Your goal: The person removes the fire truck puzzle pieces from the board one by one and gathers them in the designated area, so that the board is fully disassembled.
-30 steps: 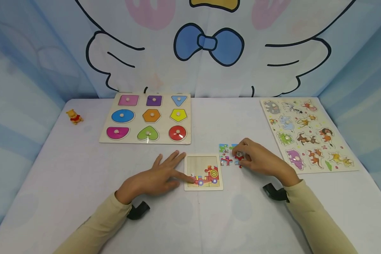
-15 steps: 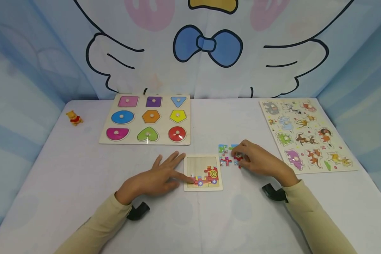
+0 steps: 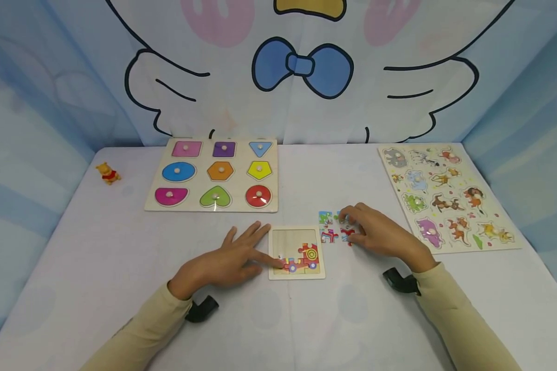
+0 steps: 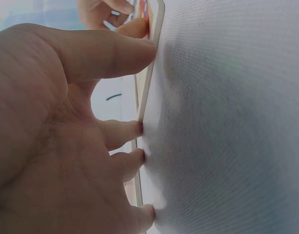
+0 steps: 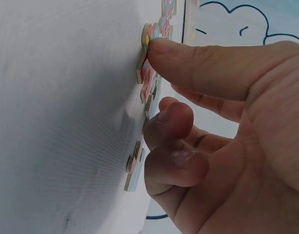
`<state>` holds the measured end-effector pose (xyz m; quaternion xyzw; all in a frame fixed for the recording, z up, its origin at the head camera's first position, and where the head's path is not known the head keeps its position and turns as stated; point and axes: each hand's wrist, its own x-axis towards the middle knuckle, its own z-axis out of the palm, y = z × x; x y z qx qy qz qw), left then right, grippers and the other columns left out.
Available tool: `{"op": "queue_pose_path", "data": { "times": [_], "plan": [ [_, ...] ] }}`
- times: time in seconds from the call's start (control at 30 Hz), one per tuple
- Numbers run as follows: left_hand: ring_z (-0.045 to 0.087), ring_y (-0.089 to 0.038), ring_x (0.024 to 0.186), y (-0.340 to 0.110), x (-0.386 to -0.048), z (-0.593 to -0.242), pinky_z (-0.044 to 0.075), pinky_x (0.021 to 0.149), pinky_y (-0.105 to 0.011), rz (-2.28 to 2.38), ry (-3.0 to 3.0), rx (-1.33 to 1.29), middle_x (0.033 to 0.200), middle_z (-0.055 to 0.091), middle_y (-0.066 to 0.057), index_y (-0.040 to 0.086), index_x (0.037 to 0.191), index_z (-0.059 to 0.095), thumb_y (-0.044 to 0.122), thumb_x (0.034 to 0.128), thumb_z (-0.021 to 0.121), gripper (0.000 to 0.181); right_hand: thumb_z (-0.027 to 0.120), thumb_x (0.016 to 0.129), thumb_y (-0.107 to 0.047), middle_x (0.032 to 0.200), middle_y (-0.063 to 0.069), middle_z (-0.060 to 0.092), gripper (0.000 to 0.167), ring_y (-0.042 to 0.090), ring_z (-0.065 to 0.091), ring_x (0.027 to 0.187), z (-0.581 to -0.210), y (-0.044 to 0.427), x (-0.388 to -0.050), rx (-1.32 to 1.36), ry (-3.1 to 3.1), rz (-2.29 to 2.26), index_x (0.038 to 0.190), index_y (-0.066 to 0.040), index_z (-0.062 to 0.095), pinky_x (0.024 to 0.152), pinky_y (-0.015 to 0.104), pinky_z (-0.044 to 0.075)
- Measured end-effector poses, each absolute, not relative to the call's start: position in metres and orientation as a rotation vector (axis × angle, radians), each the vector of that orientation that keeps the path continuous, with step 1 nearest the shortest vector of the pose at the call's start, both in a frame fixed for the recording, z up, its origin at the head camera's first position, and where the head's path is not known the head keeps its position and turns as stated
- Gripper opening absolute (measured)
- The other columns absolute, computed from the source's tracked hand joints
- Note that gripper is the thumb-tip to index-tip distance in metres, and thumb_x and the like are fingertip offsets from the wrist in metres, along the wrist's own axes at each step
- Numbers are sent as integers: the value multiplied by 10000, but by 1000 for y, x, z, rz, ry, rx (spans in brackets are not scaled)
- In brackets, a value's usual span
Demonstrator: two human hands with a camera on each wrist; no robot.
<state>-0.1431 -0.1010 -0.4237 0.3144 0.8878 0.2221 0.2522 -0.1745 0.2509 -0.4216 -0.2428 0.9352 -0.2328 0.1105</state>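
A small square wooden puzzle tray lies in front of me, with several red jigsaw pieces in it forming part of a vehicle picture. My left hand lies spread over the tray's left side, its index fingertip on a piece at the lower left. In the left wrist view its other fingertips are down beside a pale board edge. My right hand is over the loose pieces just right of the tray. Its thumb and index finger grip a red-and-blue puzzle piece; the other fingers are curled.
A shape board with coloured knobbed pieces lies at the back left. An animal puzzle board stands to the right. A yellow bear figurine sits at the far left. More loose pieces lie beside the tray.
My right fingers have shifted slightly over the loose pieces, and the piece beneath them now lies flatter and shows more. My left hand has stayed in place.
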Motion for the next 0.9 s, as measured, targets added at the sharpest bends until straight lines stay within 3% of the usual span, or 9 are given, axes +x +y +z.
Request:
{"op": "queue_pose_path", "data": {
  "times": [0.4, 0.53, 0.73, 0.9],
  "plan": [
    [7, -365, 1569, -102, -144, -425, -52, 1183, -690, 623, 2400, 856, 1699, 149, -147, 350, 1317, 710, 119, 1003, 633, 397, 767, 894, -28, 1069, 84, 548, 404, 175, 502, 840, -420, 249, -173, -742, 2770, -683, 1268, -52, 617, 739, 353, 462],
    [-1, -358, 1571, -100, -144, -425, -58, 1187, -681, 624, 2394, 849, 1700, 148, -141, 356, 1316, 709, 121, 1005, 630, 398, 752, 909, -39, 1139, 110, 548, 371, 232, 528, 961, -418, 243, -170, -792, 2811, -729, 1263, -48, 643, 830, 409, 483],
    [18, -377, 1567, -100, -143, -424, -31, 1181, -702, 595, 2415, 852, 1693, 169, -151, 362, 1310, 712, 119, 999, 638, 402, 755, 917, -110, 1417, 180, 495, 395, 352, 426, 1323, -414, 220, -165, -951, 2823, -703, 1302, -85, 669, 1065, 560, 432],
    [21, -376, 1567, -101, -144, -423, -24, 1173, -716, 600, 2410, 862, 1694, 169, -151, 364, 1314, 709, 121, 1004, 633, 402, 781, 888, -115, 1469, 188, 497, 382, 397, 347, 1431, -413, 197, -163, -1115, 2820, -581, 1264, -128, 714, 1087, 626, 387]
  ]
}}
